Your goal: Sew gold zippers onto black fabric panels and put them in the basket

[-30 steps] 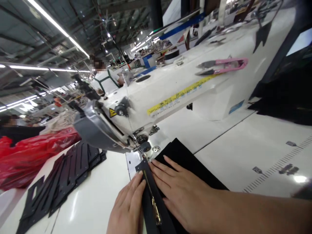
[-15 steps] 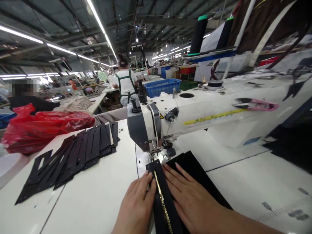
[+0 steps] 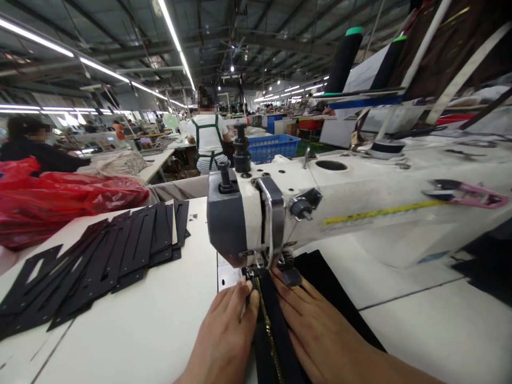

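A black panel with a gold metal zipper [image 3: 267, 325] lies lengthwise under the needle area of a white sewing machine [image 3: 276, 213]. Along the panel's left edge, my left hand [image 3: 228, 330] is closed, thumb and fingers gripping that edge close to the presser foot. My right hand [image 3: 316, 325] lies flat with fingers stretched out, pressing on the panel's right side and on a larger black piece [image 3: 336, 288] beneath. Its fingertips reach close beside the foot, partly hidden by the machine's dark parts. The panel's top end is hidden under the machine head.
Several black cut-out pieces [image 3: 120, 250] lie fanned on the white table [image 3: 132, 330] at left, before a red plastic bag [image 3: 80, 197]. Pink-handled thread snips [image 3: 468, 193] rest on the machine arm. Behind are a blue basket [image 3: 274, 148] and a person in green straps [image 3: 207, 133].
The zipper panel has gone forward, its top end now under the machine head. Both hands stay at its sides, fingertips nearer the foot. My view has moved closer to the machine.
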A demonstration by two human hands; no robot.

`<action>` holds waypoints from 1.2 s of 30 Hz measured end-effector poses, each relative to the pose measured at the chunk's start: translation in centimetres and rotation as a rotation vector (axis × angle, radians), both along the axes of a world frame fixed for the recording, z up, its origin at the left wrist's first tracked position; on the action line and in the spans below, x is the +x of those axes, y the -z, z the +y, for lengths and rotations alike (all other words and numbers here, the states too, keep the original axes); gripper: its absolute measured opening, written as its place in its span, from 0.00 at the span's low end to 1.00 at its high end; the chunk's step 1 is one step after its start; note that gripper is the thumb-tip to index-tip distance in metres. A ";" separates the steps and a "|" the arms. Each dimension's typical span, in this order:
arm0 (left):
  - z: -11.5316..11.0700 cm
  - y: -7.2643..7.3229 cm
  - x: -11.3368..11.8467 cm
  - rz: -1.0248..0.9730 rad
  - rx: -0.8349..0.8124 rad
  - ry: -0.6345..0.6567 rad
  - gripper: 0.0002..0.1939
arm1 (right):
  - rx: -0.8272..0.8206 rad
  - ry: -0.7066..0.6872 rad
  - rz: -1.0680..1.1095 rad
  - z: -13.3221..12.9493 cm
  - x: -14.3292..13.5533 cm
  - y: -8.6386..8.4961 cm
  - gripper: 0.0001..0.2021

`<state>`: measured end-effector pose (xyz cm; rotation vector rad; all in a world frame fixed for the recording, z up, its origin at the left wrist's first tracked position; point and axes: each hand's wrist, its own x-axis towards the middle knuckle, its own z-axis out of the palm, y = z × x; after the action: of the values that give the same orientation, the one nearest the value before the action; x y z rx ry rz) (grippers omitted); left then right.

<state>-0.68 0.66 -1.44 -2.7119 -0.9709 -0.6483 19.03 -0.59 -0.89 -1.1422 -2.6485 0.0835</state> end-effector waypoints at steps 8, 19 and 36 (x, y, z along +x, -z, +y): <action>0.5 1.5 0.2 -0.067 0.073 -0.010 0.17 | 0.031 -0.026 -0.031 0.4 0.0 0.2 0.29; 0.5 -0.6 0.0 0.094 0.053 0.005 0.15 | 0.051 -0.057 -0.031 0.6 0.1 -0.2 0.29; 0.4 -0.2 0.5 0.009 0.068 0.031 0.17 | 0.034 0.005 0.052 0.0 0.1 0.0 0.30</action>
<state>-0.19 1.08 -1.21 -2.6730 -0.8898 -0.6617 19.09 -0.57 -0.90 -1.1210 -2.5916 0.0652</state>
